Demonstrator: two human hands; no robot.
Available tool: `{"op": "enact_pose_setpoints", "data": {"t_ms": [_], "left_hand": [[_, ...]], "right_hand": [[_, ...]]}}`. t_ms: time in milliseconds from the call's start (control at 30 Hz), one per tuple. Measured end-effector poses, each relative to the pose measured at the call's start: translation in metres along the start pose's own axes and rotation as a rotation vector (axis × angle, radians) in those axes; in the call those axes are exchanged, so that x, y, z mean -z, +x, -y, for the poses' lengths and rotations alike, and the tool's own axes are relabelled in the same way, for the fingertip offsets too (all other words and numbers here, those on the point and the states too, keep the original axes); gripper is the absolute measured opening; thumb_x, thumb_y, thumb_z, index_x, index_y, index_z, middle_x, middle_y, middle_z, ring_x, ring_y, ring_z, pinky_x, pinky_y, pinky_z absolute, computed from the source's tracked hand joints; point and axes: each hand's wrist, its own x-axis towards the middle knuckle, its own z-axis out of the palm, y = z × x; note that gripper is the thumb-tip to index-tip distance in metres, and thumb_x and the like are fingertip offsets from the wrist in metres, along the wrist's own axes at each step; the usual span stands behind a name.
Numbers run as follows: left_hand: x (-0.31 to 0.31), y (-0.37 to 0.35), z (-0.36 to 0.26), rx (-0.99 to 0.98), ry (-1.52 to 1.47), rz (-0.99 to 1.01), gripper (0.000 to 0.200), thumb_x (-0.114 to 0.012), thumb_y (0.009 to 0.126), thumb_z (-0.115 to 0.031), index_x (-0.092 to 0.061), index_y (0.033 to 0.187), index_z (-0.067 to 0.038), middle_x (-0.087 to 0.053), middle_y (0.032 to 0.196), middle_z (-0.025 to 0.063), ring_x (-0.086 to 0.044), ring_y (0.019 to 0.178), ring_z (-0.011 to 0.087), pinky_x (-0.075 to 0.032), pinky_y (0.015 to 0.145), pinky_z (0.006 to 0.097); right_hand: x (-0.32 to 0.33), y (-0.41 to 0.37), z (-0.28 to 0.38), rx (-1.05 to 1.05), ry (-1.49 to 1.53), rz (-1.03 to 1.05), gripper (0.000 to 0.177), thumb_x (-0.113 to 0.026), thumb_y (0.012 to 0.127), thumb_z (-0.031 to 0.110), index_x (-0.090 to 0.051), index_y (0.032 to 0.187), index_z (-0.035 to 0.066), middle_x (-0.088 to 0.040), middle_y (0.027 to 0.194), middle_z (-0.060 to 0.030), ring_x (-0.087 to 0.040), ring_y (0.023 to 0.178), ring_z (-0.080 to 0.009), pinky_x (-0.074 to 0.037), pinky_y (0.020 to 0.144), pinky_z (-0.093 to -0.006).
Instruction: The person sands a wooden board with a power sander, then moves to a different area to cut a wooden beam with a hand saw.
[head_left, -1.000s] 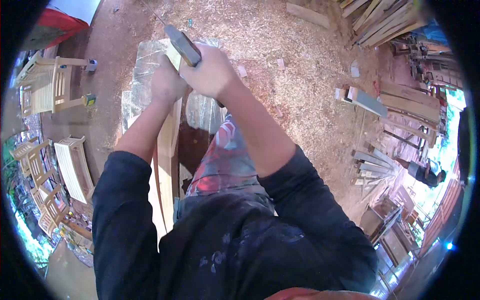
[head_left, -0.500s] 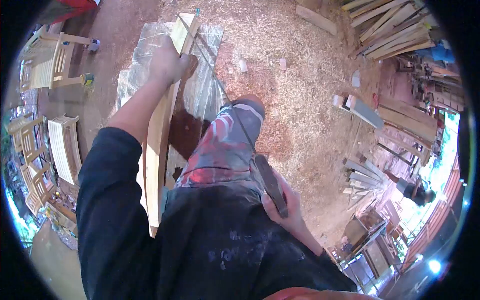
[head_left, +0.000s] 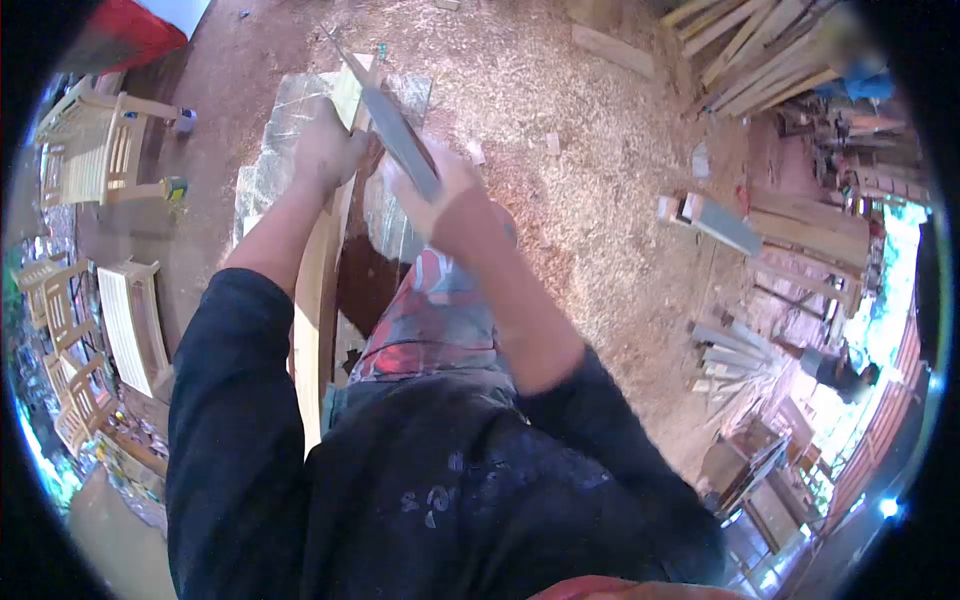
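A long pale wooden board (head_left: pixel 316 290) runs from near my body to the top of a worn bench (head_left: pixel 292 108). My left hand (head_left: pixel 328 150) is closed around the board near its far end. My right hand (head_left: pixel 432 190) grips the dark handle of a long, narrow saw (head_left: pixel 400 142), whose thin far part crosses above the board's far end. Part of the blade is hidden behind the handle. My bent knee is beside the board, under my right forearm.
Wood shavings (head_left: pixel 590 260) cover the floor. Slatted wooden furniture (head_left: pixel 130 310) stands at the left. Stacked boards (head_left: pixel 760 60) lie at the upper right, more timber (head_left: pixel 725 222) farther down. Another person (head_left: pixel 835 372) is at the far right.
My right hand has moved forward and left, from beside my hip to near my left hand, carrying the saw handle with it. My left hand stays on the board.
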Motion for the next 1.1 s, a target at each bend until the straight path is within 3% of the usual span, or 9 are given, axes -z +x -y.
{"op": "enact_pose_setpoints", "data": {"t_ms": [33,67,233,400,533,600,767,967,1100], "left_hand": [[0.001,-0.003,0.004,0.006,0.014,0.028,0.061,-0.075,0.088,-0.039,-0.051,0.121,0.006,-0.072,0.102,0.0371,-0.072,0.098,0.0536,-0.057,0.088,0.057],[0.002,-0.004,0.006,0.023,0.014,0.039,0.061,-0.075,0.088,-0.038,-0.051,0.122,0.006,-0.072,0.103,0.0372,-0.072,0.098,0.0533,-0.057,0.089,0.0568],[0.009,-0.006,-0.006,0.074,0.021,0.094,0.061,-0.075,0.087,-0.033,-0.049,0.124,0.007,-0.072,0.104,0.0374,-0.072,0.1,0.0526,-0.056,0.092,0.0573],[-0.001,0.003,0.003,0.048,0.036,0.109,0.053,-0.074,0.089,-0.026,-0.048,0.122,0.007,-0.072,0.102,0.0363,-0.072,0.1,0.0522,-0.057,0.091,0.0568],[-0.003,0.001,0.001,0.053,-0.05,0.095,0.056,-0.076,0.09,-0.032,-0.048,0.119,0.007,-0.072,0.102,0.036,-0.072,0.1,0.0518,-0.057,0.089,0.0562],[0.008,0.0,-0.008,0.065,-0.015,0.111,0.058,-0.076,0.09,-0.037,-0.05,0.118,0.006,-0.073,0.103,0.035,-0.072,0.101,0.0518,-0.057,0.089,0.0567],[0.006,-0.005,-0.004,0.01,-0.072,0.022,0.059,-0.076,0.088,-0.04,-0.053,0.117,0.006,-0.072,0.104,0.0362,-0.071,0.103,0.0537,-0.056,0.091,0.0582],[-0.005,0.0,0.009,0.011,0.022,0.005,0.052,-0.073,0.085,-0.03,-0.053,0.117,0.006,-0.071,0.105,0.0371,-0.069,0.101,0.055,-0.055,0.091,0.059],[-0.005,0.0,0.005,0.015,0.047,0.018,0.053,-0.072,0.086,-0.029,-0.048,0.119,0.005,-0.071,0.101,0.0379,-0.071,0.097,0.0541,-0.056,0.091,0.0586]], "right_hand": [[0.022,-0.042,0.018,-0.176,-0.079,0.066,0.055,-0.073,0.096,0.031,-0.059,0.138,-0.002,-0.074,0.105,-0.0266,-0.073,0.099,-0.0458,-0.057,0.088,-0.0488],[0.022,-0.087,-0.031,0.042,-0.114,-0.025,0.059,-0.074,0.096,0.026,-0.056,0.145,-0.002,-0.075,0.109,-0.0261,-0.076,0.101,-0.0406,-0.058,0.088,-0.0469],[0.103,-0.238,0.016,-0.198,-0.156,0.09,0.065,-0.075,0.096,0.017,-0.049,0.151,-0.007,-0.074,0.124,-0.0273,-0.077,0.112,-0.0361,-0.059,0.094,-0.0411],[0.055,-0.135,-0.013,-0.292,-0.029,0.102,0.063,-0.074,0.097,0.02,-0.051,0.152,-0.002,-0.077,0.112,-0.0234,-0.078,0.102,-0.0356,-0.059,0.088,-0.0405],[-0.02,0.047,-0.031,0.016,0.109,0.006,0.046,-0.073,0.095,0.032,-0.066,0.127,0.0,-0.075,0.103,-0.0253,-0.074,0.096,-0.0446,-0.057,0.084,-0.0466],[-0.029,0.079,-0.009,0.02,-0.08,-0.004,0.039,-0.068,0.098,0.033,-0.069,0.116,-0.001,-0.074,0.09,-0.0171,-0.073,0.081,-0.0305,-0.057,0.079,-0.0433],[-0.023,0.075,0.0,-0.053,-0.008,0.064,0.044,-0.07,0.096,0.038,-0.069,0.119,0.0,-0.074,0.103,-0.0245,-0.072,0.1,-0.0414,-0.056,0.089,-0.0477],[0.03,-0.089,-0.019,0.03,-0.057,-0.025,0.057,-0.074,0.096,0.028,-0.059,0.142,-0.001,-0.075,0.113,-0.0253,-0.073,0.108,-0.044,-0.057,0.092,-0.0476],[0.092,-0.228,0.008,-0.207,-0.009,0.104,0.066,-0.074,0.096,0.016,-0.047,0.152,-0.007,-0.075,0.118,-0.0259,-0.077,0.108,-0.0354,-0.058,0.093,-0.0418]]}}
